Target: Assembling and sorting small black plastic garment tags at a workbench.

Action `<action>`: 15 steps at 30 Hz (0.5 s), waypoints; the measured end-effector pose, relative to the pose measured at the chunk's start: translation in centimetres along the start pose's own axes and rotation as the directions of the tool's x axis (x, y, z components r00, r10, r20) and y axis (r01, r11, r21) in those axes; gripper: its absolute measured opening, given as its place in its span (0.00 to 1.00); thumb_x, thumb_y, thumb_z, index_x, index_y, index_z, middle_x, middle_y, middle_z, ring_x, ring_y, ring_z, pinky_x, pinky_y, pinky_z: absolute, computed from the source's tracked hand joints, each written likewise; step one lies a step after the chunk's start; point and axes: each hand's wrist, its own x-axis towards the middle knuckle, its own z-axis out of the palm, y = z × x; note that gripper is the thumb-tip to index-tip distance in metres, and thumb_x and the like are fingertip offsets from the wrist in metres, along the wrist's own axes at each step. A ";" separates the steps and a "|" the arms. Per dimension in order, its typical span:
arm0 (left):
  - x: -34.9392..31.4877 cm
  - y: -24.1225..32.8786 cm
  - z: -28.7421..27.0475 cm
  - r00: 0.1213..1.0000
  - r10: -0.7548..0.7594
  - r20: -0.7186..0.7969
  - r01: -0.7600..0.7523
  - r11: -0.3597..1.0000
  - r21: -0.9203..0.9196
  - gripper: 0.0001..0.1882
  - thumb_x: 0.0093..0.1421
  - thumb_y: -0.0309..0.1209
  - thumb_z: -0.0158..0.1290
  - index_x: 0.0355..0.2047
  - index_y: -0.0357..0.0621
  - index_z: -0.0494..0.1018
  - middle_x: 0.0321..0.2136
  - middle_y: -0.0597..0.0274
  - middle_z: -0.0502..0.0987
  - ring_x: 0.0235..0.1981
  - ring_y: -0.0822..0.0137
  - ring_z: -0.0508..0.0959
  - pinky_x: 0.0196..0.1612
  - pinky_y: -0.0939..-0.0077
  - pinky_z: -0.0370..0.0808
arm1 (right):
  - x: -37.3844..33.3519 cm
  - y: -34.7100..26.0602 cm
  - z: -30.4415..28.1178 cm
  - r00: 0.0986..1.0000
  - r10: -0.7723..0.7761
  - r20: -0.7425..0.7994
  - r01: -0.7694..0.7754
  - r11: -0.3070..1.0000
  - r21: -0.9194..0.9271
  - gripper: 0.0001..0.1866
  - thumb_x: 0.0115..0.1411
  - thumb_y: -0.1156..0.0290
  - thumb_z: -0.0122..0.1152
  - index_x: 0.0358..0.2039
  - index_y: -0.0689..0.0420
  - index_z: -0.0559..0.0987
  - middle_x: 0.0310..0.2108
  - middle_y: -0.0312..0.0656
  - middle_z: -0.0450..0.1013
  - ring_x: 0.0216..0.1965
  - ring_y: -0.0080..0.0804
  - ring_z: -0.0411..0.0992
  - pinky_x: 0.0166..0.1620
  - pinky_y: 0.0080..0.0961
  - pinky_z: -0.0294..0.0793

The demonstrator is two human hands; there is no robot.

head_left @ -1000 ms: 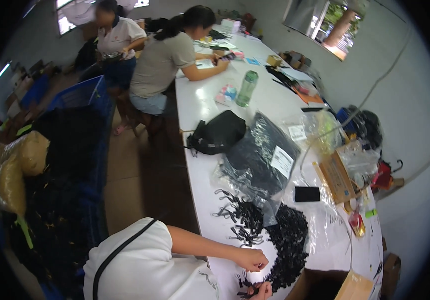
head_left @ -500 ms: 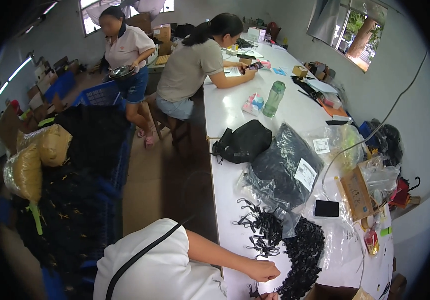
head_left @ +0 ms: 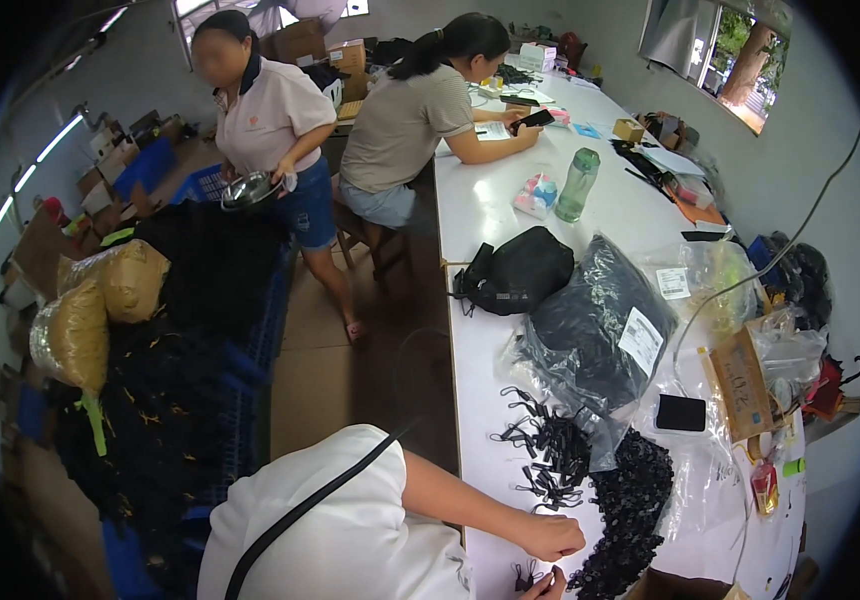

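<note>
My left hand (head_left: pixel 553 538) is closed, knuckles up, just above the white table beside a heap of small black plastic pieces (head_left: pixel 638 500). What its fingers hold, if anything, is hidden. Below it, at the lower edge, part of my right hand (head_left: pixel 547 586) shows with its fingertips pinched together around a small dark bit too tiny to name. A few black looped cord pulls (head_left: pixel 527 575) lie by that hand's left side. Farther up the table spreads a pile of similar black cord pulls with loops (head_left: pixel 556 455).
A clear bag of black goods (head_left: pixel 600 320), a black pouch (head_left: pixel 520 270), a phone (head_left: pixel 681 413) and an open carton (head_left: pixel 675 586) occupy the table (head_left: pixel 490 400). One person (head_left: pixel 410 130) sits with a phone; another (head_left: pixel 275 120) stands holding a metal pan (head_left: pixel 250 190). Blue crates (head_left: pixel 240 410) hold black material.
The whole view has shifted slightly. More of my right hand shows at the lower edge. The standing person has come closer with the pan. My left hand stays closed beside the heap.
</note>
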 end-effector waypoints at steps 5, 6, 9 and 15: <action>-0.4 0.1 0.3 0.999 -0.039 -0.019 0.039 0.999 0.036 0.05 0.42 0.25 0.53 0.16 0.38 0.68 0.19 0.52 0.72 0.25 0.50 0.74 0.25 0.59 0.69 | -0.1 -0.6 0.2 0.977 -0.171 -0.129 0.167 0.985 -0.042 0.15 0.65 0.66 0.48 0.39 0.65 0.78 0.29 0.56 0.76 0.29 0.52 0.74 0.33 0.38 0.73; -0.4 0.2 0.4 0.999 -0.041 -0.035 0.043 0.998 0.050 0.06 0.42 0.27 0.53 0.16 0.38 0.68 0.19 0.52 0.72 0.25 0.50 0.74 0.25 0.59 0.69 | -0.2 -0.5 0.3 0.969 -0.192 -0.157 0.186 0.981 -0.051 0.15 0.65 0.66 0.48 0.38 0.65 0.78 0.28 0.55 0.76 0.27 0.51 0.74 0.32 0.37 0.73; -0.4 0.6 0.2 0.998 -0.055 -0.016 0.056 0.995 0.084 0.06 0.42 0.28 0.53 0.16 0.39 0.68 0.18 0.51 0.72 0.25 0.49 0.74 0.26 0.58 0.70 | -0.2 -0.3 0.6 0.940 -0.247 -0.233 0.232 0.969 -0.089 0.14 0.65 0.67 0.50 0.36 0.65 0.79 0.24 0.52 0.76 0.23 0.48 0.74 0.28 0.35 0.73; -0.3 0.4 0.3 0.999 0.040 -0.028 -0.036 0.992 0.117 0.09 0.45 0.29 0.54 0.18 0.38 0.67 0.15 0.50 0.71 0.20 0.46 0.73 0.22 0.56 0.68 | 0.0 0.3 1.2 0.893 -0.316 -0.320 0.269 0.946 -0.183 0.12 0.64 0.68 0.52 0.33 0.63 0.80 0.18 0.47 0.74 0.17 0.43 0.71 0.21 0.34 0.69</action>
